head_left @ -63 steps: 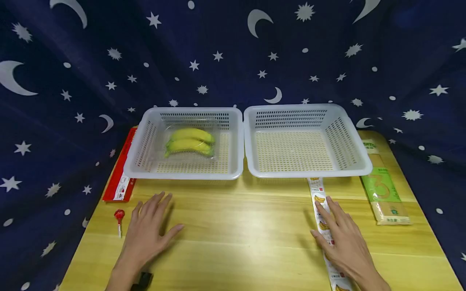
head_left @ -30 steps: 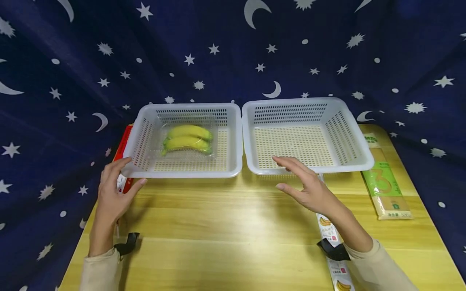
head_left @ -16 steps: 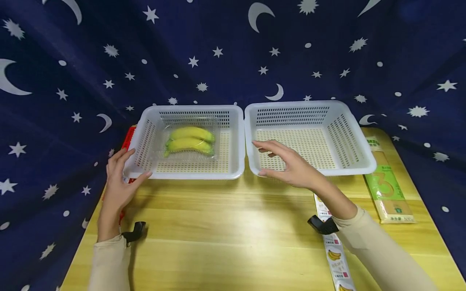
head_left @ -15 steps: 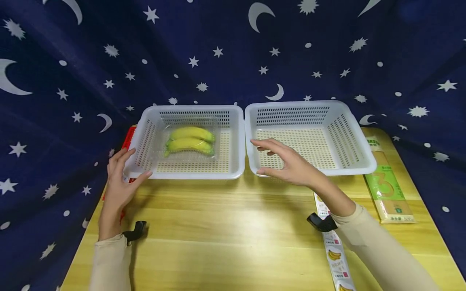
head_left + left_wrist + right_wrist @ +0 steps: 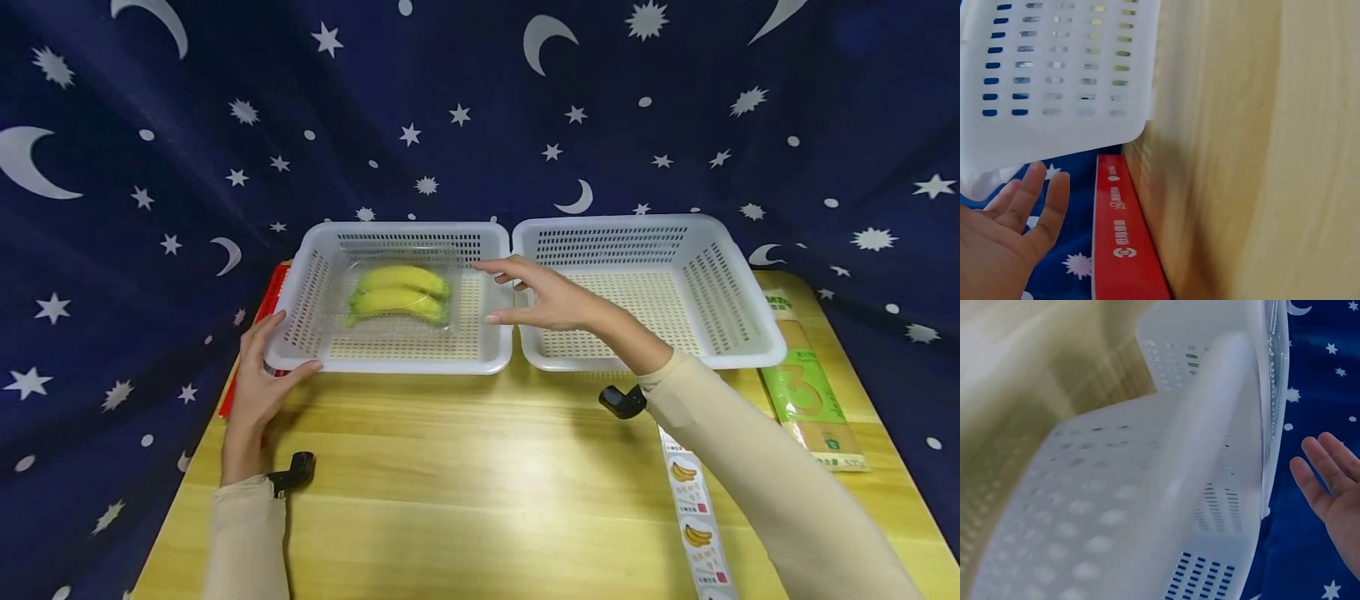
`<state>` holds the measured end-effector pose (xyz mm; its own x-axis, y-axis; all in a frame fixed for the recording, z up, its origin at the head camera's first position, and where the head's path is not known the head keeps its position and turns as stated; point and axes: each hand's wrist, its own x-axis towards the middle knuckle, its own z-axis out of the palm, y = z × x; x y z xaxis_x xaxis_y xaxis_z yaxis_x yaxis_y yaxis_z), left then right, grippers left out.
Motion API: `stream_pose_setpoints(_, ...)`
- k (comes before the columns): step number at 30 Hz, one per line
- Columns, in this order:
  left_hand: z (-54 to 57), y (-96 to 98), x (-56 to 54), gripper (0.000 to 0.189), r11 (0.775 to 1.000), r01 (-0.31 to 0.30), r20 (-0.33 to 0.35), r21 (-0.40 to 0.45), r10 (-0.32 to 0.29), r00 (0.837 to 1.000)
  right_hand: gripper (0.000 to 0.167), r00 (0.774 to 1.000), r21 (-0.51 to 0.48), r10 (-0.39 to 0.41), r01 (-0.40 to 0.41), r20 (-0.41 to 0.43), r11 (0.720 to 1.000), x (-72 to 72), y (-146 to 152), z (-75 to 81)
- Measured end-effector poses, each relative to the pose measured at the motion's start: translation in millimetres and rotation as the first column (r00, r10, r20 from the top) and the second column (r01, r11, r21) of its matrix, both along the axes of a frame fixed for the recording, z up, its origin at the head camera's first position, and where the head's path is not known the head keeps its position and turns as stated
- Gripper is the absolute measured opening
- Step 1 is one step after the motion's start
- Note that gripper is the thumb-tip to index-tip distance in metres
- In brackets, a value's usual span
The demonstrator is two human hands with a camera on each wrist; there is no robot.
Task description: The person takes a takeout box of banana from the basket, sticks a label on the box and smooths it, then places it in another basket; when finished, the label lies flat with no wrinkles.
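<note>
At the left front corner of the left white plastic basket (image 5: 405,366), my left hand (image 5: 262,390) has its thumb and fingers spread, the fingertips right at the rim. The left wrist view shows that hand (image 5: 1004,244) with fingers extended beside the basket wall (image 5: 1054,134). Over the neighbouring edges of the two baskets is my right hand (image 5: 553,302), thumb apart from loosely bent fingers, nothing between them. Inside the left basket lies a clear plastic clamshell (image 5: 459,287) with yellow-green bananas (image 5: 401,300). The right wrist view shows the right hand (image 5: 1338,494) with fingers extended.
The right white basket (image 5: 660,363) stands close beside the left one. A red packet (image 5: 273,292) lies partly behind the left basket. A green-and-tan packet (image 5: 806,387) sits on the right, and a strip of banana stickers (image 5: 697,533) runs toward the table's front edge.
Both hands have moved forward from over the table. The left has come to the left basket's corner; the right has swung left across the right basket to its inner edge. The baskets stay put.
</note>
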<state>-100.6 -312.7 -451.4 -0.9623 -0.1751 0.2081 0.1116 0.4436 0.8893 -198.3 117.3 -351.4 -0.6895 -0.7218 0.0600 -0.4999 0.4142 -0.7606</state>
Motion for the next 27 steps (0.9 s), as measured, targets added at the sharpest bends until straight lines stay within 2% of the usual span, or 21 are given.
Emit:
stream_pose_setpoints(6, -0.2, 0.9, -3.1, 0.098, 1.000, -0.003, 0.033, 0.021, 0.003, 0.999, 0.076, 0.998, 0.022, 0.056, -0.057, 0.031, 0.998, -30.6, -20, -1.9)
stream_pose_setpoints(12, 14.9, 13.0, 8.0, 0.089, 0.998, -0.002, 0.067, 0.068, -0.003, 0.998, 0.078, 0.996, 0.059, 0.072, -0.075, 0.044, 0.995, -56.8, -39, -9.4)
stream_pose_setpoints(15, 15.9, 15.8, 11.5, 0.087, 0.996, 0.001, 0.071, 0.086, -0.007, 0.997, 0.078, 0.995, 0.087, 0.095, -0.095, 0.012, 0.992, -67.0, -46, -13.6)
stream_pose_setpoints(19, 5.3, 10.7, 5.8, 0.089, 0.991, 0.007, 0.066, 0.136, -0.016, 0.998, 0.078, 0.993, 0.116, 0.111, -0.106, -0.036, 0.988, -79.7, -50, -17.4)
stream_pose_setpoints(23, -9.5, 2.7, -2.0, 0.090, 0.983, 0.023, 0.055, 0.185, -0.033, 0.998, 0.078, 0.995, 0.138, 0.102, -0.100, -0.007, 0.985, -91.1, -54, -23.6)
stream_pose_setpoints(27, -15.3, -1.4, -3.3, 0.090, 0.975, 0.044, 0.038, 0.220, -0.053, 0.998, 0.078, 0.992, 0.140, 0.119, -0.123, 0.033, 0.983, -100.4, -63, -31.8)
